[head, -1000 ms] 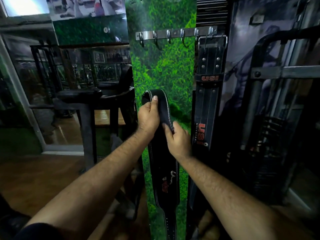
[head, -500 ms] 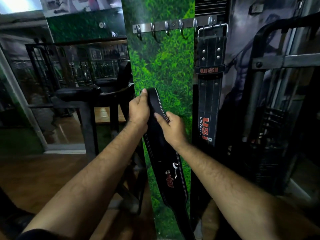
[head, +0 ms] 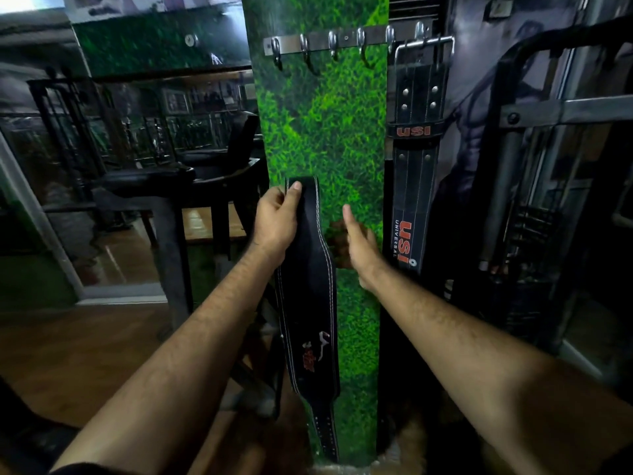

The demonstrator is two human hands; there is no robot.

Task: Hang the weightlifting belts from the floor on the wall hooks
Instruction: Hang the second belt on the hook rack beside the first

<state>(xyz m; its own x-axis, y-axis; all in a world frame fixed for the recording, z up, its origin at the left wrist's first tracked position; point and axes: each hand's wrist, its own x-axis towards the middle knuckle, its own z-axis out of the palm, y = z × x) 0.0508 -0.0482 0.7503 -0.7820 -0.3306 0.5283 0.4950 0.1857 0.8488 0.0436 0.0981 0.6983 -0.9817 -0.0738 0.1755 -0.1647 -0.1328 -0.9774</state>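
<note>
One belt (head: 308, 269) hangs from the left hand's (head: 275, 222) closed fingers; beside them, the right hand (head: 358, 243) is open, touching nothing.

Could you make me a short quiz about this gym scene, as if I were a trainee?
1. True or false: both hands grip the black belt.
2. Which is already hanging from the hook rail? A) the USI belt B) the black belt C) nothing
3. Fill in: the right hand is open and beside the black belt, in front of the ____ panel.

Key
1. False: only the left hand holds it, near its top end; the right hand is off it.
2. A, hung by its metal buckle at the rail's right end.
3. Green.
</note>
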